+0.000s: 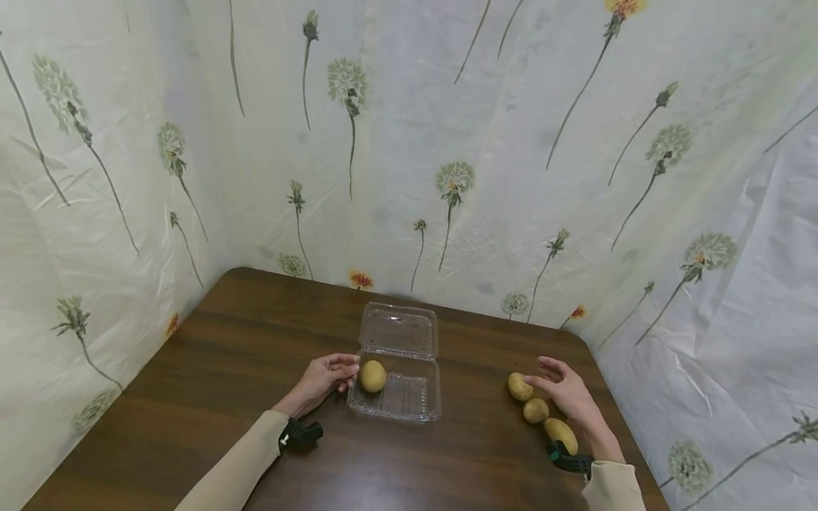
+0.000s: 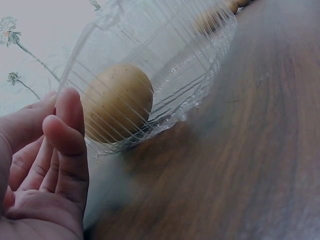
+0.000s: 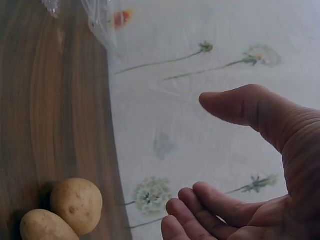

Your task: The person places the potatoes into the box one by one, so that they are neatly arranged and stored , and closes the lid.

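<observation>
A clear plastic clamshell container (image 1: 415, 397) lies on the table with its lid (image 1: 399, 330) tilted back. One potato (image 1: 373, 376) sits in its left part; through the ribbed wall the same potato (image 2: 118, 102) shows in the left wrist view. My left hand (image 1: 322, 380) pinches the container's left rim between thumb and fingers. Over to the right, my right hand (image 1: 569, 394) hovers by a row of potatoes, thumb and fingers spread apart with nothing between them. That row has a far potato (image 1: 519, 386), a middle potato (image 1: 535, 410) and a near potato (image 1: 561, 434).
Everything stands on a dark brown wooden table (image 1: 268, 319). A white curtain (image 1: 396, 142) printed with flowers hangs behind the table and along both sides. A dark strap (image 1: 300, 433) sits on the left wrist, and a similar strap (image 1: 569, 460) on the right.
</observation>
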A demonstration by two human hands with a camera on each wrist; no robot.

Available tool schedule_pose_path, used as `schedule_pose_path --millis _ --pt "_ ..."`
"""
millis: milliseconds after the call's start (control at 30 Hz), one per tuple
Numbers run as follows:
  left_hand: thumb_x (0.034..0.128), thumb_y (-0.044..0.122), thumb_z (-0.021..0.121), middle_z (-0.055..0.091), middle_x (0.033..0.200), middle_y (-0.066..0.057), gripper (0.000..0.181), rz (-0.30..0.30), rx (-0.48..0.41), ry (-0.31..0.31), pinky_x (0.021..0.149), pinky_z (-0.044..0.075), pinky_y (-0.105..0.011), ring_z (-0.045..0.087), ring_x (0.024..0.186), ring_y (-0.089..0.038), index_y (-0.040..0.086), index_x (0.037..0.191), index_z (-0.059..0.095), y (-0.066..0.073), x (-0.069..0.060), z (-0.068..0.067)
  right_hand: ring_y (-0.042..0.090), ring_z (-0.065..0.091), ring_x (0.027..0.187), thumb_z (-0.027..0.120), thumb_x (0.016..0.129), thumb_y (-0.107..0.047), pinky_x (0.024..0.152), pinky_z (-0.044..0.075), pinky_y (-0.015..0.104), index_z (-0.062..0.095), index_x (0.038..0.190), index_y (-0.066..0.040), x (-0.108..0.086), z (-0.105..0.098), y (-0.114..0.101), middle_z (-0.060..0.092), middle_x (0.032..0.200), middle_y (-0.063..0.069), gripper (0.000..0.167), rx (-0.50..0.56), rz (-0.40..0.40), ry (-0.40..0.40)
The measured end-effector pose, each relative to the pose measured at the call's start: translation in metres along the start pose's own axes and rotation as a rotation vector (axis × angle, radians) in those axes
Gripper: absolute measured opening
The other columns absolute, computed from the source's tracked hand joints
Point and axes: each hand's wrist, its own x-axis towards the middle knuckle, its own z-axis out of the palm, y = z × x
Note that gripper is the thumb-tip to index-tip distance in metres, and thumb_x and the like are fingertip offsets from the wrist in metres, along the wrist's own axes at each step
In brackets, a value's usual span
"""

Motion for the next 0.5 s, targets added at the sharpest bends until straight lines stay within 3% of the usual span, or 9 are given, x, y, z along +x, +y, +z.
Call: schedule_pose_path --millis 267,500 --pt "0.0914 0.016 0.067 0.070 0.086 0.000 0.047 0.000 -0.005 -0.001 0.055 0.047 -0.020 0.061 0.066 -0.009 -0.010 0.127 0.052 -0.001 -0.001 0.000 0.045 0.031 0.137 0.064 0.090 -0.048 0.111 0.028 0.057 0.029 0.147 0.003 0.005 -0.005 0.006 0.032 0.150 0.028 0.085 -0.110 0.112 -0.005" --pt "0.0910 0.016 0.068 0.071 0.087 -0.001 0.047 -0.002 -0.011 -0.005 0.056 0.047 -0.020 0.062 0.066 -0.009 -0.010 0.128 0.052 0.000 0.000 0.000 0.047 0.028 0.137 0.065 0.084 -0.059 0.111 0.027 0.059 0.033 0.146 0.004 0.012 -0.005 0.012 0.031 0.150 0.029 0.094 -0.108 0.174 0.000"
